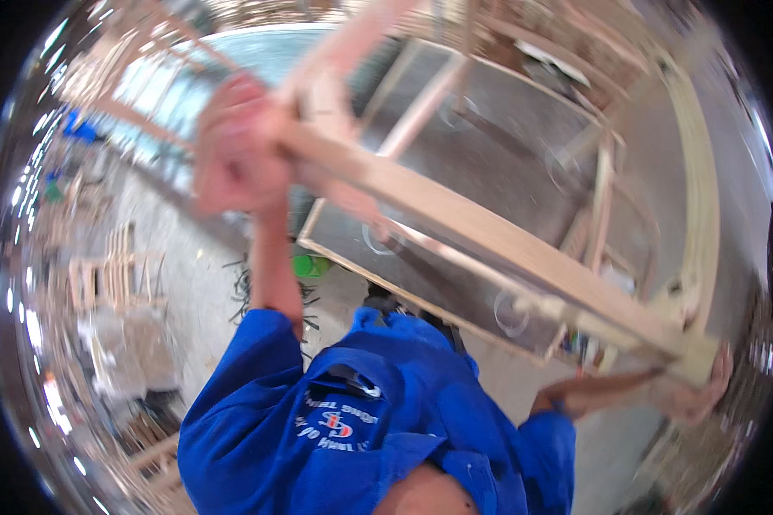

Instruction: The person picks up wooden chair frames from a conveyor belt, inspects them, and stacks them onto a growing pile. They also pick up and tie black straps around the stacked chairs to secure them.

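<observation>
A bare wooden chair frame (pixel 464 225) is held up in front of me, tilted, its long rail running from upper left to lower right. My left hand (pixel 240 146), blurred by motion, is closed round the frame's upper-left corner. At the lower-right corner, my right hand (pixel 700 390) has its fingers wrapped round the joint; part of it is hidden by the wood. A curved pale back piece (pixel 700 184) rises on the right side of the frame. Below the frame lies a dark grey board (pixel 438 283) with a light wooden rim and several pale circles on it.
A teal-covered surface (pixel 270 47) lies at the far left, beyond the board. Under the board's left corner is a bright green object (pixel 311 264). More wooden chairs (pixel 116 279) stand on the concrete floor to the left, near a pale bundle (pixel 133 352).
</observation>
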A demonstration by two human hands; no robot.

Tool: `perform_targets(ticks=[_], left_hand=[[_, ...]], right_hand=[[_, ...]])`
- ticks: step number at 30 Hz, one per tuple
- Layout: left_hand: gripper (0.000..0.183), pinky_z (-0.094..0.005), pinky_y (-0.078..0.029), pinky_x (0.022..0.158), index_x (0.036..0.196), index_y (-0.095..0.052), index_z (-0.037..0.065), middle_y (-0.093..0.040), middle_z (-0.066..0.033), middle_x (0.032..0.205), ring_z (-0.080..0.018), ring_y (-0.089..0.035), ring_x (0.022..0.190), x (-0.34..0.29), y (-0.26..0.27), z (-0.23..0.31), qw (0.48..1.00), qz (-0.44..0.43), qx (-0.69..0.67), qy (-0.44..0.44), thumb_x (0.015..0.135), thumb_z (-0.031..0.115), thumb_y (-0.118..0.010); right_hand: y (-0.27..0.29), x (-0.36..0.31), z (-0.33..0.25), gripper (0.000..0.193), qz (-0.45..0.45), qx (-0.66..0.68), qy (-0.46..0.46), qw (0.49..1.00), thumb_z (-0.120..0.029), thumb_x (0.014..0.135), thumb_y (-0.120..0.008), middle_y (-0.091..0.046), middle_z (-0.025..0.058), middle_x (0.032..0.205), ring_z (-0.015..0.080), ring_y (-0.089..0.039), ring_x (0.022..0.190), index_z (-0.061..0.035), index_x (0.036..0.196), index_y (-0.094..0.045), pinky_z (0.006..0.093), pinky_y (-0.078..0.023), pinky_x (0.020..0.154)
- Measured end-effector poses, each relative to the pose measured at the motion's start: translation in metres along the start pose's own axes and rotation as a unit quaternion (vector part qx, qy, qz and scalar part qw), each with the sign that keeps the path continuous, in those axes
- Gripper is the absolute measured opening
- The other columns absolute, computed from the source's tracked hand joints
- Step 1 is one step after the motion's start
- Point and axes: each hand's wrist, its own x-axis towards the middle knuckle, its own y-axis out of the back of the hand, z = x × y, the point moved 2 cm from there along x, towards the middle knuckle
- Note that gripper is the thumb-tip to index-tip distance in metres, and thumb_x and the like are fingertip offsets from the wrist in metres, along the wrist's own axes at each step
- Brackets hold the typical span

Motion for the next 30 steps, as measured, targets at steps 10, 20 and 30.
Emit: perform_targets(ticks=[10, 20, 30], left_hand=[[0.011, -0.036, -0.051, 0.071, 0.067, -0.065, -0.002, -0.067, -0.013, 0.077, -0.0288, -0.066, 0.078, 0.004, -0.001, 0.017, 1.0, -0.015, -0.006, -0.015, 0.077, 0.001, -0.061], [0.006, -0.0353, -0.051, 0.072, 0.069, -0.066, -0.003, -0.067, -0.0119, 0.08, -0.0275, -0.066, 0.081, 0.002, 0.0, 0.017, 1.0, -0.023, -0.003, -0.01, 0.075, -0.002, -0.063], [0.008, -0.036, -0.052, 0.071, 0.07, -0.065, -0.003, -0.067, -0.0132, 0.08, -0.0293, -0.065, 0.08, 0.004, 0.001, 0.019, 1.0, -0.018, -0.012, -0.002, 0.076, -0.001, -0.061]], right_hand=[[-0.012, -0.002, -0.01, 0.045, 0.053, -0.041, -0.021, 0.998, -0.029, 0.089, -0.046, -0.061, 0.0255, 0.076, 0.0359, -0.058, 0.072, 0.0088, 0.072, -0.062, 0.0457, -0.047, 0.069], [-0.024, 0.009, -0.028, 0.043, 0.034, -0.035, -0.022, 0.999, -0.029, 0.088, -0.049, -0.059, 0.0232, 0.068, 0.0334, -0.056, 0.064, 0.0061, 0.066, -0.062, 0.0437, -0.044, 0.065], [-0.02, 0.009, -0.027, 0.043, 0.044, -0.047, -0.034, 0.997, -0.029, 0.088, -0.047, -0.061, 0.026, 0.074, 0.0358, -0.058, 0.068, 0.0064, 0.071, -0.064, 0.044, -0.047, 0.066]])
